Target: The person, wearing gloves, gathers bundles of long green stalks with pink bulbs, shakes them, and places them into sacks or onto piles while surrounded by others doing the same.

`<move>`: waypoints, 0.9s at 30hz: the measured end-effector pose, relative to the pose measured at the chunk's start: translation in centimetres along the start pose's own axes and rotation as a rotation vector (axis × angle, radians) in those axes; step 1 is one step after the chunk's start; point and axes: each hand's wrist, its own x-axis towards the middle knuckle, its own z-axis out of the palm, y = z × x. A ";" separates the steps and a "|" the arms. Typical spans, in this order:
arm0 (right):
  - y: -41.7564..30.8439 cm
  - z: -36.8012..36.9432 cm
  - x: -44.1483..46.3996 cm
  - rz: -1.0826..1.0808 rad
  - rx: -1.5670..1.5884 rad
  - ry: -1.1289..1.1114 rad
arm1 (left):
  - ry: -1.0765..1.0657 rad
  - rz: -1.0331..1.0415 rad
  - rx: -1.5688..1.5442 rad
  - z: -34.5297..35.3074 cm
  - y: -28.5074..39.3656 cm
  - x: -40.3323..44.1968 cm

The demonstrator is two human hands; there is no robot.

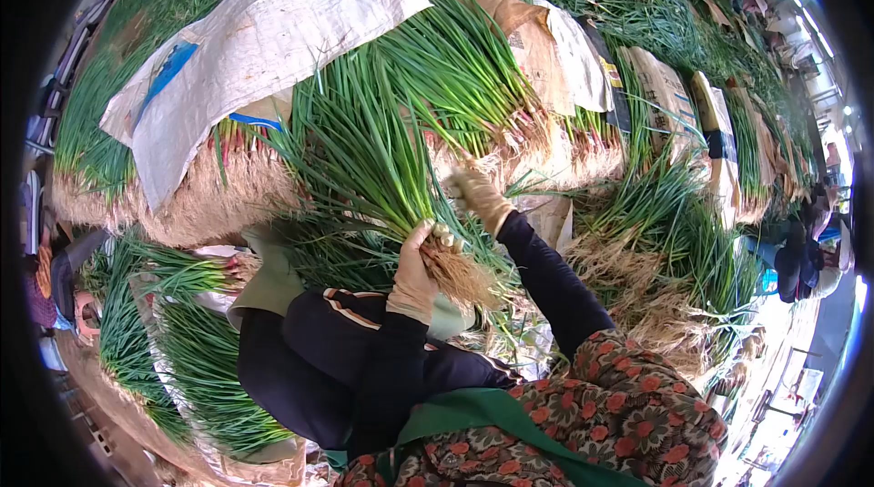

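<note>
My gloved left hand (418, 276) is wrapped round the lower end of a bunch of green onions (382, 168). The bunch's long leaves fan up and left, and its brown roots (460, 276) hang out to the right of my fist. Just above and to the right is my gloved right hand (482, 199), its fingers curled and slightly blurred. At those fingertips is the pale root end of a single green onion (452, 146), its stalk slanting up and left. Behind it lies a row of green onions (469, 77) with reddish-white bases and matted roots.
White woven sacking (273, 41) covers part of the row at upper left. Brown sacks (528, 45) lie farther right. Loose rooty green onions (651, 259) are heaped at right, and more bundles (214, 369) lie at lower left. Other people (806, 255) are at the right edge.
</note>
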 end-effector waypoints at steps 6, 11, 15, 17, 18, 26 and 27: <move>1.6 3.9 3.4 -0.524 -0.763 0.328 | 0.176 0.043 0.140 0.1 1.9 0.0; 4.6 0.3 -0.2 -0.515 -0.835 0.329 | 0.217 0.047 0.036 0.6 0.5 0.4; 6.9 -2.9 -0.2 -0.029 -1.434 -0.028 | 0.297 0.263 0.152 2.1 -0.1 -0.2; 4.6 -2.5 -1.6 0.077 -1.331 -0.334 | 0.284 0.242 0.144 1.4 0.3 0.1; 4.0 -2.7 -1.3 0.023 -1.338 -0.268 | 0.294 0.216 0.109 1.6 0.6 0.2; 3.1 -5.9 5.9 0.039 -1.139 0.338 | 0.046 0.007 -0.027 0.8 0.6 1.1; 3.5 -5.6 4.9 -0.090 -1.077 0.322 | 0.044 -0.008 -0.061 0.6 0.5 1.1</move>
